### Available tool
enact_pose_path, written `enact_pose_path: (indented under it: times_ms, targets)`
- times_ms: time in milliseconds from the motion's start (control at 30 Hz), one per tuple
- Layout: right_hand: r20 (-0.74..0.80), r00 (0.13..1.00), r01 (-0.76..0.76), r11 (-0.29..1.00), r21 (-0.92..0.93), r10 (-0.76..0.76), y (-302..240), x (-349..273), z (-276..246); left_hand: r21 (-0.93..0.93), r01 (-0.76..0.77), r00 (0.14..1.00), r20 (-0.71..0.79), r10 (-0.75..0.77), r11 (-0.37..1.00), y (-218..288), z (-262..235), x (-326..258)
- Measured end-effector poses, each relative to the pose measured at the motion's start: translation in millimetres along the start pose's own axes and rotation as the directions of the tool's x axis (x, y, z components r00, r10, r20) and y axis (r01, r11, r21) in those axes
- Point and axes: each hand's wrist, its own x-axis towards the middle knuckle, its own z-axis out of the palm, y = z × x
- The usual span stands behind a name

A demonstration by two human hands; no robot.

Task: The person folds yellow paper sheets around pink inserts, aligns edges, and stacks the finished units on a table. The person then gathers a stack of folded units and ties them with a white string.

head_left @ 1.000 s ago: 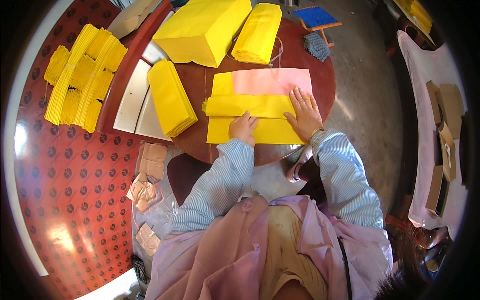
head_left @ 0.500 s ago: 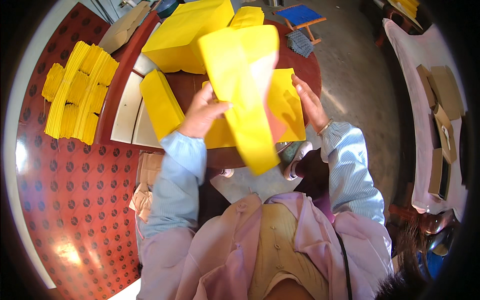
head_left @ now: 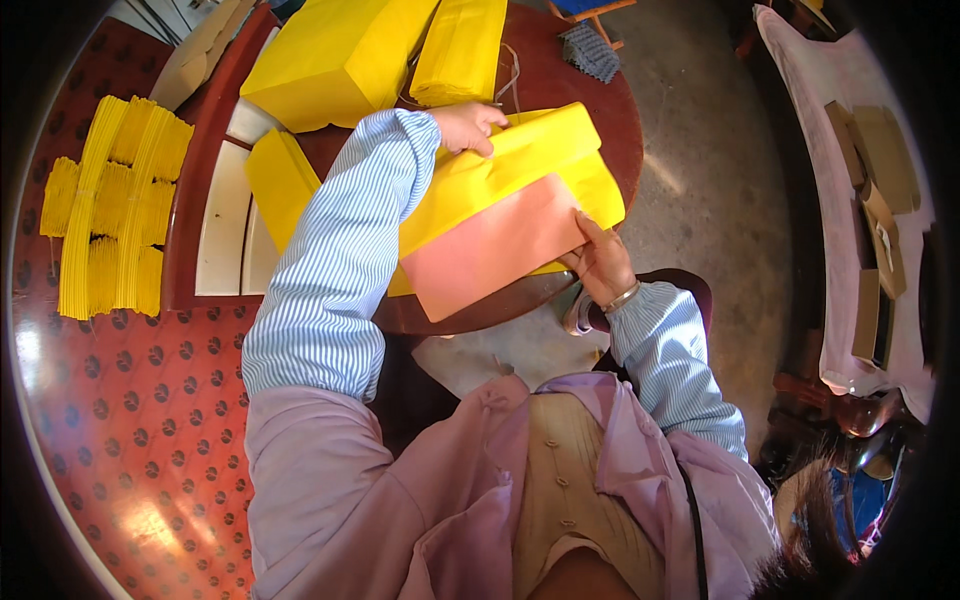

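A yellow paper sheet (head_left: pixel 540 140), creased and partly folded over, lies at a slant on the round dark red table. On its near side rests a flat pink rectangular sheet (head_left: pixel 490 245). My left hand (head_left: pixel 468 128) reaches across to the far left edge of the yellow paper, fingers bent and closed on it. At the right end of the pink sheet is my right hand (head_left: pixel 603 262), its thumb on top and its fingers partly hidden below, pinching the sheet's corner beside the yellow paper. More yellow paper shows underneath.
Beyond my hands stand a large yellow paper stack (head_left: pixel 320 65) and a smaller one (head_left: pixel 458 50). Another stack (head_left: pixel 275 185) lies behind my left sleeve. Tied yellow bundles (head_left: pixel 115 205) sit on the red patterned surface. A grey cloth (head_left: pixel 590 52) is at the table's far right.
The yellow paper, lifted and upright before, now lies on the table with the pink sheet uncovered. My left hand moved away from me to its far edge; my right hand came down onto the pink sheet.
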Motion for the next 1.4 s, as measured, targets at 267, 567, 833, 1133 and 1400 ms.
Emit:
enact_pose_path:
  times_ms: [267,567,833,1133,1400]
  targets:
    - [-0.030,0.999,-0.035,0.983,0.183,0.041,15,-22,4,0.622,0.062,0.794,-0.505,0.339,0.781,-4,87,6]
    - [0.216,0.886,0.464,0.795,-0.391,-0.411,-26,-34,-32,0.447,-0.150,0.569,-0.691,0.446,0.882,-38,186,-23]
    - [0.780,0.465,0.376,-0.704,-0.603,-0.419,-85,3,-36,0.396,-0.182,0.574,-0.700,0.424,0.900,-37,191,-25]
    - [0.747,0.636,0.632,-0.687,-0.360,0.194,-117,41,-22,0.424,-0.144,0.661,-0.631,0.406,0.894,-67,174,-82]
    - [0.680,0.685,0.680,-0.566,-0.466,0.262,-122,48,-30,0.098,-0.299,0.742,-0.602,0.296,0.949,-117,154,-161]
